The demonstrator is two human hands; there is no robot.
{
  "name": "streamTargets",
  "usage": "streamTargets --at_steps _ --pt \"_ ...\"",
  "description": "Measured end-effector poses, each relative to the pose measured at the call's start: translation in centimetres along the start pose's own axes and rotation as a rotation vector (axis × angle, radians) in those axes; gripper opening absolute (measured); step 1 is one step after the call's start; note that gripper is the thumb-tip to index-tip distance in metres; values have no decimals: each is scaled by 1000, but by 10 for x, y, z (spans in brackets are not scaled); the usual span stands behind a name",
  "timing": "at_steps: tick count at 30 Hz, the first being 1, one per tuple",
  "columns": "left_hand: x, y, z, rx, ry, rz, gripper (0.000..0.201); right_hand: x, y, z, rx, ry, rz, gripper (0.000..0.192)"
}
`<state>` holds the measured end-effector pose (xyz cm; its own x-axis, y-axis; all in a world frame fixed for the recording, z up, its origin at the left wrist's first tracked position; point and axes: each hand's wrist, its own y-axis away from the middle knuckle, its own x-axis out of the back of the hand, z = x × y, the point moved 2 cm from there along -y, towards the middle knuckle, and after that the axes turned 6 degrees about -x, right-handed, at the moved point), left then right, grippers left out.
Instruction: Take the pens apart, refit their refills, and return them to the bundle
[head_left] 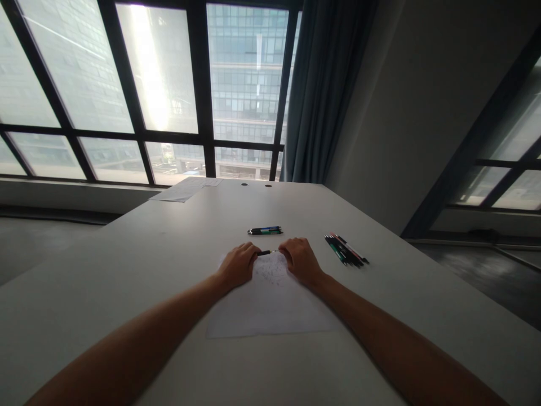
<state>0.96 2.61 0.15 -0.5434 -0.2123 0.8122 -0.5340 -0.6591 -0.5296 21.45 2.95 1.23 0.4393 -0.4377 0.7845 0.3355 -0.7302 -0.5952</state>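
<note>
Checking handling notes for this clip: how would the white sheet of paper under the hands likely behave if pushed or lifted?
The thin white sheet of paper lies flat on the smooth pale table, so it would probably slide easily. Lifted by one edge, it would likely droop. It looks very light.

The pen (266, 252) is thin and dark, with a lighter tip at its right end. It lies level, crosswise to the person, just above the far edge of a white sheet of paper (270, 307). Only its short middle part is visible; both ends are hidden inside the hands. The sheet lies flat on the table and carries faint scribbles near its far edge
</note>
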Motion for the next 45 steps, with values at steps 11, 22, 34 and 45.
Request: streamTargets --at_steps 11,22,34,45 --pt "0 0 0 -5 -5 8 23 -3 1 2 56 -6 47 13" --pt "-1 0 -1 -9 -18 13 24 -3 1 2 31 -21 36 14" --pt "-1 0 -1 -9 -18 1 24 -3 1 1 28 -44 32 13" --pt "-4 0 -3 -59 22 13 24 -6 3 1 60 -191 42 10"
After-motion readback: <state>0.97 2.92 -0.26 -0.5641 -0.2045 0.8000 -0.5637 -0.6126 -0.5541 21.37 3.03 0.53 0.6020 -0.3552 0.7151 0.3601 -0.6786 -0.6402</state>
